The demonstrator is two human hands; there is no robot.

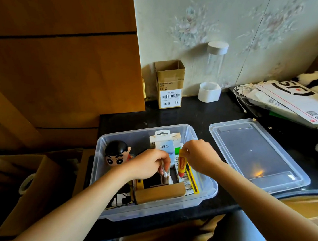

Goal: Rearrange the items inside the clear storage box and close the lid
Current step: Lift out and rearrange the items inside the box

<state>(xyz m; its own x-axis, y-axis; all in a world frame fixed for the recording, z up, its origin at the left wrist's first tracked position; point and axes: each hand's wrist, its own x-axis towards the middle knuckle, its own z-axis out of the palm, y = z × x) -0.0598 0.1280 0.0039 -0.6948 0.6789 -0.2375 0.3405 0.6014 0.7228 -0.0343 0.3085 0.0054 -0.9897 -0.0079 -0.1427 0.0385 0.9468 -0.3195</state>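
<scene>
Clear storage box [191, 136] sitting open on the dark counter [192, 114], long axis running from 7 to 1 o'clock, open top facing up. Lid [260, 156] lying flat at 3 o'clock of the box, just beside it, long axis likewise tilting from 5 toward 11 o'clock. Left hand [148, 164] reaching into the middle of the box, fingers curling down around a small metallic item [163, 174]; what that item is, not being clear. Right hand [200, 156] pinching the top end of a yellow and red tube [182, 165], tube hanging nearly upright, red cap pointing down toward 6 o'clock. Yellow utility knife [192, 182] lying at 5 o'clock of the tube, pointing along 11 to 5 o'clock. Cartoon figure [117, 154] standing at 9 o'clock inside the box, face turning toward the camera. White carton [163, 141] standing at 12 o'clock against the far wall. Brown case [160, 192] lying at 6 o'clock along the near wall, long axis crosswise. Cardboard box [170, 83] and clear cylinder [214, 70] standing well apart at 12 o'clock by the wall
</scene>
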